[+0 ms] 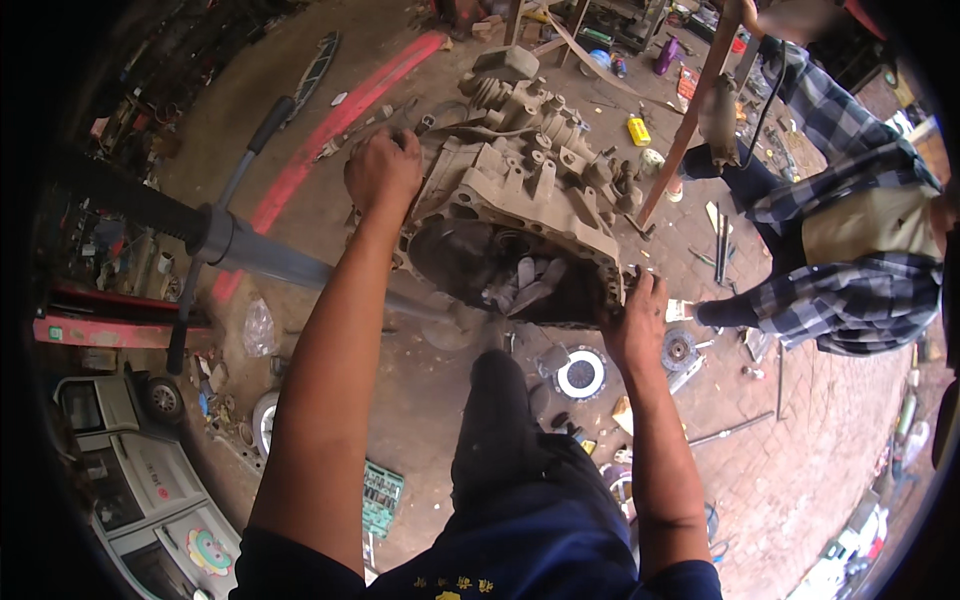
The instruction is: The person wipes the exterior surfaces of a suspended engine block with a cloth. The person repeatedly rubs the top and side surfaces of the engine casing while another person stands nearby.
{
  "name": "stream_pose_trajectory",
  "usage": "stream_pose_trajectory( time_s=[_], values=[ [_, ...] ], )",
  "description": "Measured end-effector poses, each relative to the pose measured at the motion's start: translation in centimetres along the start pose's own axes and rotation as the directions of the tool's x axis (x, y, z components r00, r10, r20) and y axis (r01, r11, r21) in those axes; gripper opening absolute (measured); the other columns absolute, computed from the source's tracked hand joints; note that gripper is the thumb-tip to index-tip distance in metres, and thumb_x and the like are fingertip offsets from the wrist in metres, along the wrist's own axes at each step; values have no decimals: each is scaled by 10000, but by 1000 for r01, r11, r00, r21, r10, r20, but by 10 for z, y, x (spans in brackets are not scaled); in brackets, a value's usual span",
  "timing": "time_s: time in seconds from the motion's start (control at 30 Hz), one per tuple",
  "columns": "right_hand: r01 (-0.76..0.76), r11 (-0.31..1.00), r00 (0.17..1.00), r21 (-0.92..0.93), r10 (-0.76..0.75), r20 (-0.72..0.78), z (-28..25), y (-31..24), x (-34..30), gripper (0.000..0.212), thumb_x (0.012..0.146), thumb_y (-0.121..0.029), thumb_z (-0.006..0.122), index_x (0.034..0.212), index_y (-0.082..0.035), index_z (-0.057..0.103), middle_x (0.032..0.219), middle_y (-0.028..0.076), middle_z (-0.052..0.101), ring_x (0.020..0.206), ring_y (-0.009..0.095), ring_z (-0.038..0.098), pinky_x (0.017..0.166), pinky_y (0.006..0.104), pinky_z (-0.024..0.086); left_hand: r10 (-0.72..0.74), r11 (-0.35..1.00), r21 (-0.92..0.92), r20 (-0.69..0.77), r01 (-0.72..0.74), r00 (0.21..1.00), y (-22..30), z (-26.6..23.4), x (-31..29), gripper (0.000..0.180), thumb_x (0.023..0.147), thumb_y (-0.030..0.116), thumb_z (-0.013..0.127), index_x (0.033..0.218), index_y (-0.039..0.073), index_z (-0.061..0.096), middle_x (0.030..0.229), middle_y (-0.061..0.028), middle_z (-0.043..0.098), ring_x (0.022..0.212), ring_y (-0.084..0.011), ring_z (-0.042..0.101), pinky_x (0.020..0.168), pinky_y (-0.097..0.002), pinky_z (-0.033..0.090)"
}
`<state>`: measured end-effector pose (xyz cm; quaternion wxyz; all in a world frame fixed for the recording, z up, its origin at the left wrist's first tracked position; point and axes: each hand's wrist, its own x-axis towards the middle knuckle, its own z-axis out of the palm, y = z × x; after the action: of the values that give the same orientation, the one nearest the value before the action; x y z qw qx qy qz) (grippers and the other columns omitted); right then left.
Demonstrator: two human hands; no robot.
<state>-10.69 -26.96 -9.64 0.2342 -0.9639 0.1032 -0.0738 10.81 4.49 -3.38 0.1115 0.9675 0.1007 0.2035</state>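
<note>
A large dusty gearbox [540, 190] is in front of me, the wide open mouth of its bell housing facing me. My left hand [385, 172] is closed on its left side near the top. At the lower right of the housing, the fingers of my right hand [637, 318] curl over the rim. Inside the dark mouth lies a greyish shape like a work glove [535, 285]. My leg [497, 400] is just below the housing, and what bears the gearbox from beneath is hidden.
Left of my arm stands a grey post [265, 252] with a crossbar handle [270, 125]. At right a person in a plaid shirt [850, 300] is beside a reddish upright bar [690, 130]. Clutch parts [581, 374], a green tool case [382, 498] and a pale van [150, 490] are lower down.
</note>
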Motion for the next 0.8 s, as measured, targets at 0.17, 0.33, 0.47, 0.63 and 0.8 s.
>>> stream_pose_trajectory(
  time_s=[0.17,0.33,0.47,0.63,0.8],
  values=[
    [-18,998,1000,66,19,-18,6,1,-2,680,834,-190,780,1391,11,445,1258,254,523,1161,463,540,967,499,484,9,1000,-2,-30,-9,999,-3,4,1,425,961,404,487,1054,76,742,1052,-220,731,1002,-418,691,894,-512,537],
    [-2,1000,1000,-24,2,4,1,-1,1,640,846,-201,776,1362,15,464,1242,259,528,1133,465,557,925,499,501,-9,1000,-7,-36,9,999,-1,1,1,420,955,404,490,1032,79,746,1063,-209,732,1019,-404,688,903,-497,536],
    [47,997,992,58,-39,-118,18,9,-2,576,851,-206,778,1299,16,493,1200,257,527,1119,476,537,917,515,485,-30,999,-19,-25,29,999,3,2,2,416,950,405,494,1018,82,747,1062,-203,733,1025,-402,683,906,-493,535],
    [44,997,998,-57,-46,-32,13,12,3,626,860,-224,778,1348,27,477,1202,274,521,1128,488,519,943,518,470,-29,999,-31,-22,28,999,0,2,5,412,944,407,498,1019,87,747,1063,-203,732,1013,-405,685,898,-498,538],
    [75,997,995,-35,-77,-59,21,21,2,683,868,-248,775,1391,45,447,1243,294,513,1156,493,523,967,511,473,-62,998,0,-12,62,998,4,1,3,415,939,415,505,1011,84,745,1056,-199,735,1012,-398,687,896,-502,539]
  ],
)
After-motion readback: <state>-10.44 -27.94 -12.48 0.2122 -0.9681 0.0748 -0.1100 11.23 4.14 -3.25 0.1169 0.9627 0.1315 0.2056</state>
